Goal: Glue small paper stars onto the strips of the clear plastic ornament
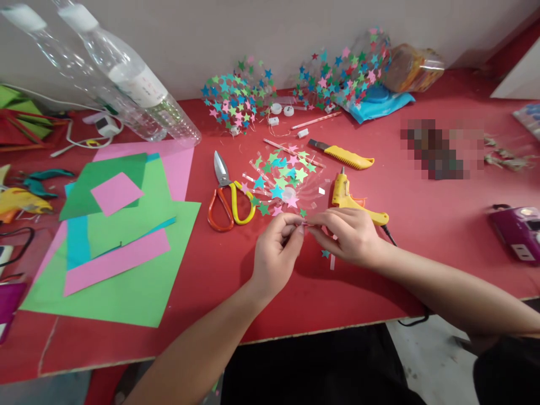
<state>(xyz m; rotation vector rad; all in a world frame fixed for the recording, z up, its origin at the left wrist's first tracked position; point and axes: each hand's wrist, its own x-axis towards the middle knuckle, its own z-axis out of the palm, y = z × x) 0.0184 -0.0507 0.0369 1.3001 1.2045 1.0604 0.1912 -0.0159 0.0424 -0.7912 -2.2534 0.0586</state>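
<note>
My left hand and my right hand meet near the table's front, both closed in a fingertip pinch. Between their fingers is a small pink piece, mostly hidden, its exact kind unclear. Just beyond my fingertips lies a fan of clear plastic strips dotted with green, blue and pink paper stars. A yellow hot glue gun rests behind my right hand. To the left of the strips are scissors with one red and one yellow handle. A blue star lies under my right hand.
Star-covered clear ornaments stand along the wall, left of a tipped jar. A yellow utility knife lies behind the glue gun. Coloured paper sheets and leaning plastic bottles occupy the left. A purple box sits far right.
</note>
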